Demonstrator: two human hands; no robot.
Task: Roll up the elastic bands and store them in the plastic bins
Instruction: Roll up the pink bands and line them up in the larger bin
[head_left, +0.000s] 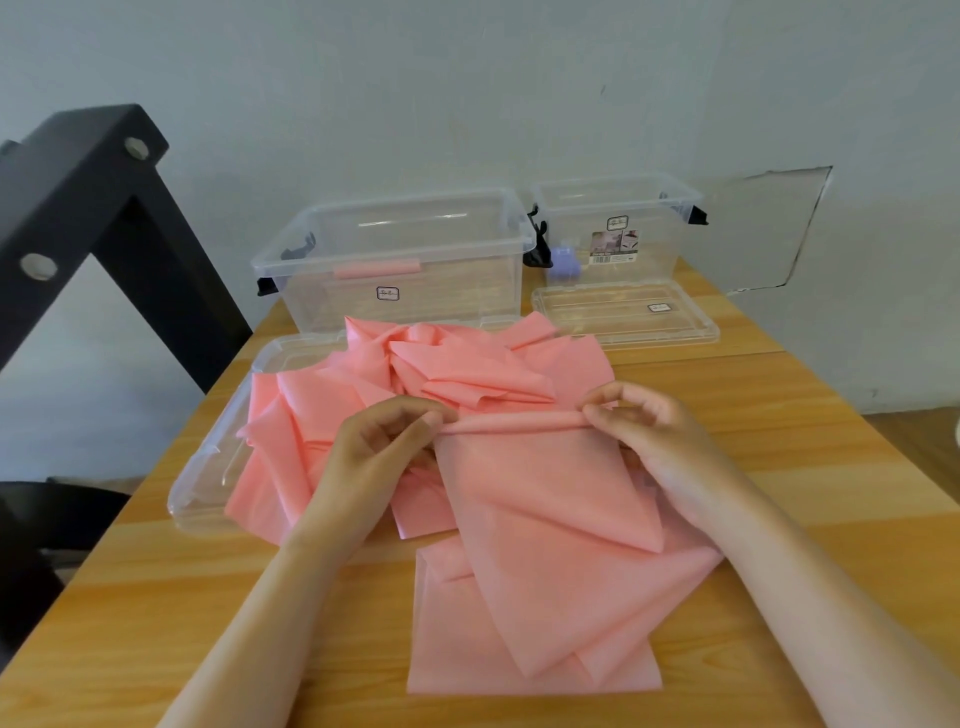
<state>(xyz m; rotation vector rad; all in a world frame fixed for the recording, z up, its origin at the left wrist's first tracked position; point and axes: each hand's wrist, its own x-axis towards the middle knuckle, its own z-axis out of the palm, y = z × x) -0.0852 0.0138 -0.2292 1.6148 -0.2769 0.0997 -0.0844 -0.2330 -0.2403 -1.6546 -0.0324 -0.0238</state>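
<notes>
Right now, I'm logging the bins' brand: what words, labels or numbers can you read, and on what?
Front sticker on left bin: too blurred to read.
Top sticker and barcode label on right bin: too small to read.
Small sticker on right lid: too blurred to read.

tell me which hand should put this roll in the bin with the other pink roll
Left, probably. The left hand pinches the band at its rolled end on the side where the bin with the pink roll stands, ahead and left; the right hand would have to reach across the pile.
</notes>
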